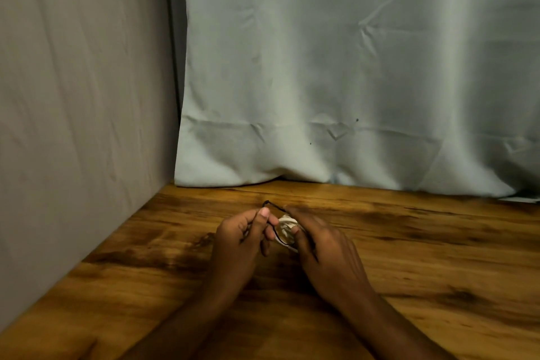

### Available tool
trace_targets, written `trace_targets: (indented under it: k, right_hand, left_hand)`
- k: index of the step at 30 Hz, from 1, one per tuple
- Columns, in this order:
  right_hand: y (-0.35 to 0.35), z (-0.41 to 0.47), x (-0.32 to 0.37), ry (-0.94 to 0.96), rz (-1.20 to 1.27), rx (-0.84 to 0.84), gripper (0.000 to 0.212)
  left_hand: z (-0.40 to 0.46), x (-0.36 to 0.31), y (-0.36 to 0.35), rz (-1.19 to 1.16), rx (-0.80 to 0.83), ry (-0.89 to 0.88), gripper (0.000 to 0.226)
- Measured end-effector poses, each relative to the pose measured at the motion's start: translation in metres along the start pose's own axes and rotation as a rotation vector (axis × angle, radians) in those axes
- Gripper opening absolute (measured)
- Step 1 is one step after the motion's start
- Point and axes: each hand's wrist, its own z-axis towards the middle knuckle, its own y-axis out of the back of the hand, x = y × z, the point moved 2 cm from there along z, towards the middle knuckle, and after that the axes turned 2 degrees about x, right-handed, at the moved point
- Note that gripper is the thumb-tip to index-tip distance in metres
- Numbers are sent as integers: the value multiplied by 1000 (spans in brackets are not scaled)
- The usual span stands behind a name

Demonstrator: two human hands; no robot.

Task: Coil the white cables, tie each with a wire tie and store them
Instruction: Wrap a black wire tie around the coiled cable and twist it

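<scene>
- The left hand [244, 232] is curled, its grip pinching one end of the thin black wire tie [274, 206].
- The small white cable [287, 229], already coiled, is held between both hands just above the counter [423, 257]. It is judged light and springy; it is best gripped across the bundle.
- The right hand [318, 238] is closed around the coil.
- Pale cloth sheets [350, 67] hang behind the counter.

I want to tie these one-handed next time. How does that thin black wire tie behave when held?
The black wire tie probably holds its shape: it arcs unsupported between the left hand and right hand. It looks thin and light, so likely bends easily around the white cable coil.
</scene>
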Motion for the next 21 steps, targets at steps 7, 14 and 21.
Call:
trace_targets:
  k: [7,14,21]
  right_hand:
    - [-2,-1,5,48,-40,22,47]
    - [-4,-2,10,103,-24,19,46]
    - [-7,-3,12,136,-33,32,43]
  left_hand:
    - [0,-1,2,44,-25,-25,32]
    - [5,2,14,177,-194,-14,27]
    - [6,3,15,164,-167,-27,15]
